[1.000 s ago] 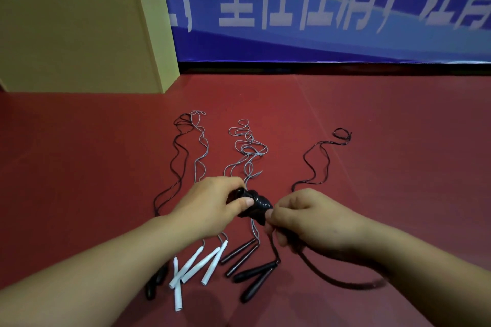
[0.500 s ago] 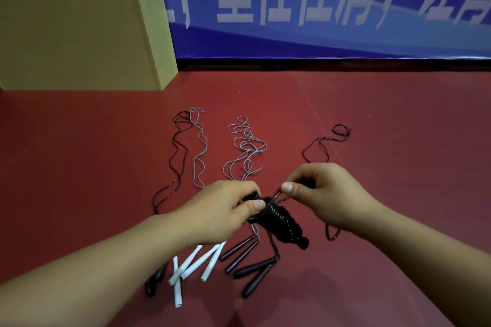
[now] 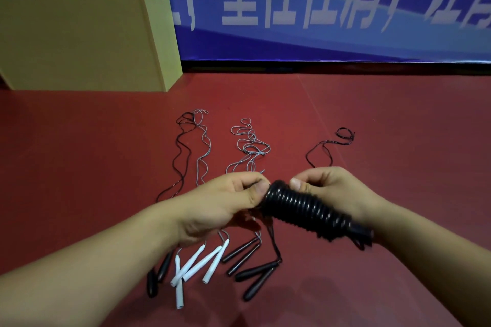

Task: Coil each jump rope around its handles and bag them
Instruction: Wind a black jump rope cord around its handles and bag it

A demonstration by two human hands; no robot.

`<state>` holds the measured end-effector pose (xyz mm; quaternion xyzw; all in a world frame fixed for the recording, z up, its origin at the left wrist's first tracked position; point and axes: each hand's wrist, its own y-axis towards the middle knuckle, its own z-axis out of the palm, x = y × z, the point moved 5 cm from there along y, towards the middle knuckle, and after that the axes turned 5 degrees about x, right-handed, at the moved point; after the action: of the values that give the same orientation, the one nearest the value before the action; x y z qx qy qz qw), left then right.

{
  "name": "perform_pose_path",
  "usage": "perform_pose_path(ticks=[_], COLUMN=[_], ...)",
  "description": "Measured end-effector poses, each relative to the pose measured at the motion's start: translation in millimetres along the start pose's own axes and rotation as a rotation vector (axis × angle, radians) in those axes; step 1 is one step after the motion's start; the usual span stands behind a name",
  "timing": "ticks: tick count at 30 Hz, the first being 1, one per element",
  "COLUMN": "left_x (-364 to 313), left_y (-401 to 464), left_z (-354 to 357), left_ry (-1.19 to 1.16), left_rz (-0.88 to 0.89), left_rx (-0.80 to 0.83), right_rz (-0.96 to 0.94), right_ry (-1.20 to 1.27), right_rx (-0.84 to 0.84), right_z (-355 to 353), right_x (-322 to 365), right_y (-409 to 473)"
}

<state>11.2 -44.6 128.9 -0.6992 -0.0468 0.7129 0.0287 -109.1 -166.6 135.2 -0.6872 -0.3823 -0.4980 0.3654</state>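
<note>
A black jump rope (image 3: 308, 208) is wound in tight coils around its handles, held above the red floor. My left hand (image 3: 228, 199) grips its upper left end with thumb and curled fingers. My right hand (image 3: 329, 188) pinches the rope at the top of the coil; the handle tips stick out by my right wrist. The loose tail of this rope (image 3: 332, 145) trails away on the floor behind my right hand. Below my hands lie white handles (image 3: 198, 265) and black handles (image 3: 252, 265) of other ropes.
Several uncoiled ropes, grey (image 3: 248, 146) and black (image 3: 183, 141), snake away across the red floor (image 3: 398, 141). A tan wooden box (image 3: 79, 37) stands at the back left. A blue banner wall (image 3: 318, 8) closes the far side.
The coil has grown thicker and been lifted toward the camera. My right hand came back from its pull to the right and sits at the top of the coil. The loose tail is shorter.
</note>
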Motion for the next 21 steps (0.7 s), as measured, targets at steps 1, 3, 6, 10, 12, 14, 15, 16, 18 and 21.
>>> perform_pose_path(ticks=[1,3,6,10,12,14,15,16,18,21], left_x=[-1.8,-2.7,0.2,7.8,10.7,12.7,13.2,13.6,13.7,12.3], left_y=[-0.6,-0.2,1.5,3.4,3.3,2.8,2.6,2.2,2.1,2.7], left_z=[1.5,1.2,-4.0,-9.8,-12.1,-13.2,-13.7,-14.2,-14.8,-14.7], left_ry=[-0.103,-0.250,-0.371,-0.370,-0.324,-0.267,-0.229,-0.182,-0.047,0.143], left_rz=[-0.013,-0.018,-0.025,-0.046,-0.055,-0.068,-0.072,-0.071,-0.056,-0.031], left_rx=[-0.019,-0.079,-0.188,-0.288,-0.327,-0.366,-0.386,-0.405,-0.437,-0.488], right_rz=[-0.042,-0.110,-0.071,-0.120,-0.118,-0.138,-0.151,-0.159,-0.147,-0.097], right_ry=[-0.005,-0.112,-0.209,-0.457,-0.579,-0.643,-0.657,-0.660,-0.626,-0.517], right_rx=[0.003,-0.027,-0.107,-0.023,0.023,0.044,0.056,0.072,0.106,0.137], right_z=[-0.1,1.9,13.0,36.1,46.0,53.5,57.0,60.0,63.0,64.2], right_x=[3.2,4.7,-0.9,-2.3,-2.9,-2.4,-1.4,-0.3,-0.9,-2.9], right_y=[-1.2,-2.3,-0.4,3.2,1.2,-1.8,-3.5,-4.9,-5.1,-5.3])
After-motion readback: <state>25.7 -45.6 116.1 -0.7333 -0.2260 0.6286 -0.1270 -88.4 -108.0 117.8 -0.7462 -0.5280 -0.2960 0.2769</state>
